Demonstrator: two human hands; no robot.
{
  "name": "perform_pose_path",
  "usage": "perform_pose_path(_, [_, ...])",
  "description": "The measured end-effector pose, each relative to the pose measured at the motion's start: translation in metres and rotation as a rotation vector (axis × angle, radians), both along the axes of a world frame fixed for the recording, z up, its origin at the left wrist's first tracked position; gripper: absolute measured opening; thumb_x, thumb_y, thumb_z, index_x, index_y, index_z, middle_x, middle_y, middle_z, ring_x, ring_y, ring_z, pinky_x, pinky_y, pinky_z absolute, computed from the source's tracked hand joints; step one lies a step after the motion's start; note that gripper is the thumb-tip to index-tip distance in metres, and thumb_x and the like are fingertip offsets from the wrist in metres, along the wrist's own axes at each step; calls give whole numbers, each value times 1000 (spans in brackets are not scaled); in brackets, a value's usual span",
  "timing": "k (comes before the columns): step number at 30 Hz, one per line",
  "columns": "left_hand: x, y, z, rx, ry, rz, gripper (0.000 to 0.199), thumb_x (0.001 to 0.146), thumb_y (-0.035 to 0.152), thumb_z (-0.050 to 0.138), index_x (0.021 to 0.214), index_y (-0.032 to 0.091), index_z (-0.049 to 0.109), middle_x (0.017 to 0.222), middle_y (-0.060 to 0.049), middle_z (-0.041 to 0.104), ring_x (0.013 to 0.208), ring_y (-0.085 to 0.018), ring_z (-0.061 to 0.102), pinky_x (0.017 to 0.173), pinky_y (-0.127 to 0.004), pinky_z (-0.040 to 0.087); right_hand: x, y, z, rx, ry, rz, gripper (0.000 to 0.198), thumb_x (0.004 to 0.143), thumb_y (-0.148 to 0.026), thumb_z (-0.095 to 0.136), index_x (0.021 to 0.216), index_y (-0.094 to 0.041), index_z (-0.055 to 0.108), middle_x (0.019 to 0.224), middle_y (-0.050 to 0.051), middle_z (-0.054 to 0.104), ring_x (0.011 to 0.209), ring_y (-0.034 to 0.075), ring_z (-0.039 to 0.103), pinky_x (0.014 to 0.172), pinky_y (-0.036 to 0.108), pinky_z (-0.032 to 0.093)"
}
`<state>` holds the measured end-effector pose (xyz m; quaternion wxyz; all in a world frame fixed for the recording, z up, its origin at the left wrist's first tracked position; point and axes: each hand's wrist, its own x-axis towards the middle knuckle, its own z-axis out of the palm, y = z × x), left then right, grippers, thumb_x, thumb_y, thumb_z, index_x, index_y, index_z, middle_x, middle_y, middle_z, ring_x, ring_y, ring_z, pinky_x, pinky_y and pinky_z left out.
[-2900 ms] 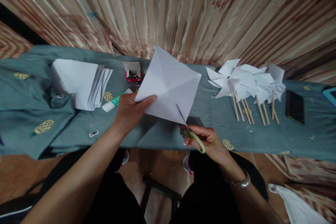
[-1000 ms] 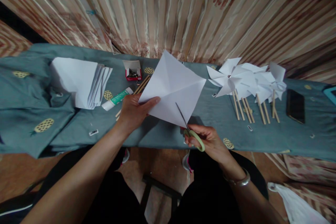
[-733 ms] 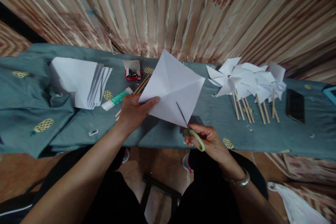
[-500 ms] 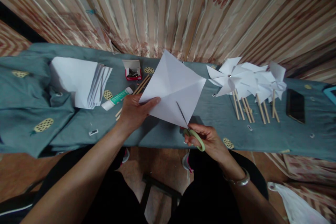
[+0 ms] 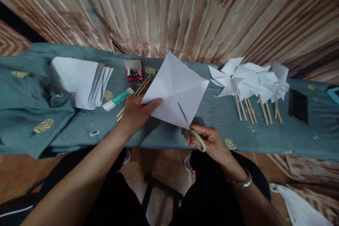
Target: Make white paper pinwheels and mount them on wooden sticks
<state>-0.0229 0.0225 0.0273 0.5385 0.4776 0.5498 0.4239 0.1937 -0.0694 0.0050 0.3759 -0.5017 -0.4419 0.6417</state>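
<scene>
My left hand (image 5: 139, 112) pinches the left corner of a square sheet of white paper (image 5: 174, 84), thumb on top. Crease lines cross at the middle of the sheet, which is held above the cloth with one corner pointing toward me. Scissors (image 5: 197, 140) with pale green handles are in my right hand (image 5: 209, 141), fingers through the loops. One blade lies over the paper from its near corner toward the middle; the other blade is hidden beneath the sheet.
Left on the green cloth (image 5: 164, 143) are folded white papers (image 5: 76, 81), a glue stick (image 5: 118, 99), wooden sticks (image 5: 143, 86) and a red box of metal pins (image 5: 134, 72). Several white paper pinwheels (image 5: 254, 79) and a phone (image 5: 298, 106) lie right. A curtain (image 5: 169, 14) hangs behind.
The paper has shifted very slightly to the right and toward me. Both hands keep their grips, and the scissors are in nearly the same place at the near corner.
</scene>
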Motion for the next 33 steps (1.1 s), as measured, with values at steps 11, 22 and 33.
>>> perform_pose_path(11, [1,-2,-1,8,-2,-30,23,65,35,74,72,13,70,51,4,55,42,-8,44,38,-19,35,2,-1,-3,-4,29,-5,36,70,-51,78,84,-19,71,66,-2,58,58,9,46,53,22,39])
perform_pose_path(22, [0,-1,-1,15,25,-46,24,66,36,73,71,13,68,52,3,55,43,-8,45,38,-19,34,2,0,-1,11,9,17,33,72,-49,77,81,-18,68,65,-2,57,57,9,45,53,21,37])
perform_pose_path(33, [2,-2,0,23,24,-47,21,66,35,72,70,15,66,50,4,53,43,-8,44,37,-19,33,1,0,0,2,-16,-4,37,70,-53,77,79,-18,69,63,-2,55,56,9,45,51,22,38])
